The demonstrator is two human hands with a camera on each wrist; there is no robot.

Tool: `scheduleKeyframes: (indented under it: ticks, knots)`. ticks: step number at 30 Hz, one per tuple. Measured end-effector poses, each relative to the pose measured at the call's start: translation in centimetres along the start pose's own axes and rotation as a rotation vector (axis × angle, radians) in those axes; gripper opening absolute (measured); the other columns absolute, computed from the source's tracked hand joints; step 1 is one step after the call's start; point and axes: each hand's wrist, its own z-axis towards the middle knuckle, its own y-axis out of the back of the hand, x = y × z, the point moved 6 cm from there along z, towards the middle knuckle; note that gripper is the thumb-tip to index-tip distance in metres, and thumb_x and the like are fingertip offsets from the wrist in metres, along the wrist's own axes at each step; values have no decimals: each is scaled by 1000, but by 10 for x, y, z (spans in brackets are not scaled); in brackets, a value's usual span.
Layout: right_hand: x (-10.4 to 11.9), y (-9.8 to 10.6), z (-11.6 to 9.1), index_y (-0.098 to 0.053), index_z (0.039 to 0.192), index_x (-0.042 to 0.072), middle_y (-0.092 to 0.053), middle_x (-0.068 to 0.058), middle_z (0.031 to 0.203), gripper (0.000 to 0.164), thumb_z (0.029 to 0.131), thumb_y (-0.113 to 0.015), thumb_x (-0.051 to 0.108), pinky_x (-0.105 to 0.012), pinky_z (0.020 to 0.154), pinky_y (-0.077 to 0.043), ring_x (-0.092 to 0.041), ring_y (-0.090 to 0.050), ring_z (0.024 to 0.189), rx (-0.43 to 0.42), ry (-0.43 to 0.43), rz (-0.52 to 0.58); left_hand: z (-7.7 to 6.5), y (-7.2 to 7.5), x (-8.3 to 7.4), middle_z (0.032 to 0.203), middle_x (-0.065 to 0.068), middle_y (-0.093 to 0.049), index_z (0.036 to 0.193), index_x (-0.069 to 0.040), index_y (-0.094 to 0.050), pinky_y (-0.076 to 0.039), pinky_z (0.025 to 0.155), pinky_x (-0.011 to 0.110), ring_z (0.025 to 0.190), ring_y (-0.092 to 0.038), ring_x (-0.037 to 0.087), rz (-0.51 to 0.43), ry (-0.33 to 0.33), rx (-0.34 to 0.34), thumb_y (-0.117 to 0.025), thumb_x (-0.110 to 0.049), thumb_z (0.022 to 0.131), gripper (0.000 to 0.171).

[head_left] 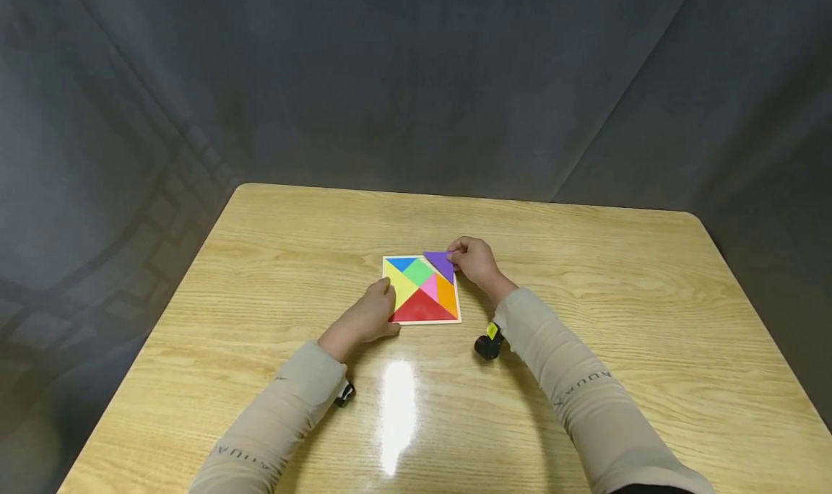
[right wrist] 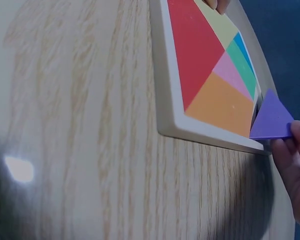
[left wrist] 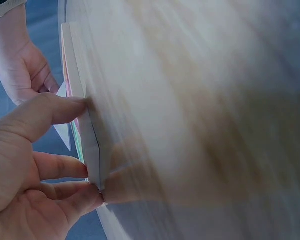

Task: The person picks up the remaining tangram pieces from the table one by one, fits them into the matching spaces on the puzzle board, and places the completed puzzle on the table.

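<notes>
A square tangram tray [head_left: 458, 313] with a pale rim lies on the table. Blue, green, yellow, pink, orange and red pieces [right wrist: 195, 47] fill most of it. My left hand [head_left: 373, 312] grips the tray's near left corner, thumb on the near edge and fingers on the left side. Between thumb and fingers, my right hand [head_left: 476, 260] pinches a purple triangle [head_left: 440, 263] by its outer corner. The triangle is tilted over the far right corner of the tray, its inner end touching or close to the orange piece [right wrist: 221, 104]. A narrow gap shows beside the green piece [head_left: 418, 271].
The wood-grain table [head_left: 617, 299] extends around the tray on all sides. Dark grey curtains [head_left: 416, 82] hang behind and beside it. A black wrist camera [head_left: 487, 344] hangs under the right cuff, close above the tabletop, and another [head_left: 345, 393] is at the left cuff.
</notes>
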Motion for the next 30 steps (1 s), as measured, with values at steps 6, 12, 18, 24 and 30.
scheduleKeyframes:
  ticks: [6,12,18,24,30]
  knots:
    - [1,-1,0,-57,87,-5,-55,-12,76,8,82,-53,0,-23,58,-46,-15,-51,62,19,6,-37,0,1,-2,130,33,-22,124,18,-30,-23,99,36,122,-20,39,-11,-1,-4,-64,-20,75,71]
    - [1,0,1,-57,87,-5,-54,-11,75,8,82,-55,1,-22,57,-46,-14,-51,62,26,1,-66,0,2,-4,130,34,-22,123,19,-29,-22,99,37,121,-20,39,-10,-18,-11,-64,-19,75,71]
    - [1,0,1,-57,88,-6,-53,-10,71,9,81,-54,-2,-21,55,-45,-14,-50,59,35,4,-71,0,1,-5,129,35,-22,124,19,-29,-21,100,37,121,-20,40,-4,-26,-19,-64,-19,75,71]
    - [2,-1,2,-57,86,-6,-54,-11,71,8,81,-53,-1,-20,51,-43,-14,-49,57,46,32,-129,0,0,-4,128,35,-23,123,19,-30,-22,99,38,121,-21,40,-7,-29,-27,-65,-19,74,71]
    - [3,-3,2,-58,84,-5,-54,-10,69,7,81,-54,-1,-19,50,-39,-14,-47,58,52,53,-217,1,-2,-5,128,34,-24,123,18,-31,-22,99,37,121,-21,39,6,-34,-23,-65,-20,74,71]
